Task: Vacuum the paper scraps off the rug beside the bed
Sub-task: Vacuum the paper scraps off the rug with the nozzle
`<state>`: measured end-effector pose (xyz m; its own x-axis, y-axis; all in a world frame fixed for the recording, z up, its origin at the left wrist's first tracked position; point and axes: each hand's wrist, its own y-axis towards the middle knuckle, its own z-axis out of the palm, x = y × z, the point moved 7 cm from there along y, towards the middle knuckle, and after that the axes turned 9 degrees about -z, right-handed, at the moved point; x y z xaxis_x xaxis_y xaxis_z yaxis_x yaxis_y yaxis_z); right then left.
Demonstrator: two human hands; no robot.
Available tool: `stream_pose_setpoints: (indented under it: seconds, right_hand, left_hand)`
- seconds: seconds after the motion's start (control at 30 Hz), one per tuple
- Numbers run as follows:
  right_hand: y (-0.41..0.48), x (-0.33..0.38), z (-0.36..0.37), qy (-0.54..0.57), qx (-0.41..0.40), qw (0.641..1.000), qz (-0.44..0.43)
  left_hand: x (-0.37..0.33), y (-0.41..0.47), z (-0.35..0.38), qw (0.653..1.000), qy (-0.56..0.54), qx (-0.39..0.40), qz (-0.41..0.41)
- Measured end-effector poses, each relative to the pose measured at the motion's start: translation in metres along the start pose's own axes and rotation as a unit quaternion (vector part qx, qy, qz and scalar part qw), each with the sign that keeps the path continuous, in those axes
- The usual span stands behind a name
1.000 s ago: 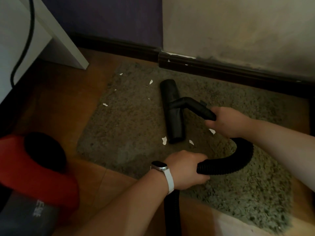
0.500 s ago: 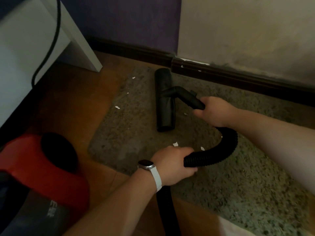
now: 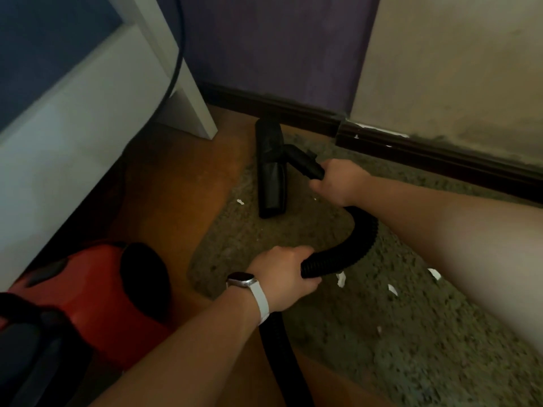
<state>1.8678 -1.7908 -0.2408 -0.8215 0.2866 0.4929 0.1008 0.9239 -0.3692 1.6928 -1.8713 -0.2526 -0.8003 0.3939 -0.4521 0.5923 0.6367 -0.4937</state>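
Brown wood floor (image 3: 176, 183) meets a shaggy green rug (image 3: 382, 348) beside the white bed frame (image 3: 88, 148), and a dark skirting board (image 3: 440, 154) runs along the wall.

The black nozzle (image 3: 270, 171) sits at the far left corner of the rug. Its far end seems to poke off the rug onto the wood, close to the skirting board. The right hand (image 3: 338, 180) has its fingers wrapped round the neck of the nozzle. The left hand (image 3: 282, 277), with a white watch (image 3: 241, 279) on the wrist, has its fingers curled tight round the bendy hose (image 3: 355, 245).

Things could go wrong. The hose makes a tight loop between the two hands, so it might fold and choke the air. Some paper scraps (image 3: 340, 279) lie right by that loop, far from the nozzle, and a swing of the hose could flick them away. Another scrap (image 3: 240, 201) sits just left of the nozzle and may get missed. A hard push might bump the nozzle into the skirting board, or the rug's edge might get sucked up. The red vacuum (image 3: 97, 289) stands close by the left arm and could get tugged over.

The nozzle's long side runs from the wall toward the person. Its neck sticks out to the right, toward the right hand.
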Motion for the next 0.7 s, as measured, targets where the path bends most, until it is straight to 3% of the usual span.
stream_pose_setpoints:
  seconds: [0.33,0.7]
  right_hand:
    - [0.009,0.0,0.01,0.011,0.045,0.998,0.048]
    - [-0.069,-0.091,0.001,0.087,0.019,0.983,0.16]
  left_hand:
    - [0.015,0.002,-0.003,1.0,-0.019,0.016,-0.009]
    - [-0.056,0.003,0.044,0.991,0.017,0.089,0.102]
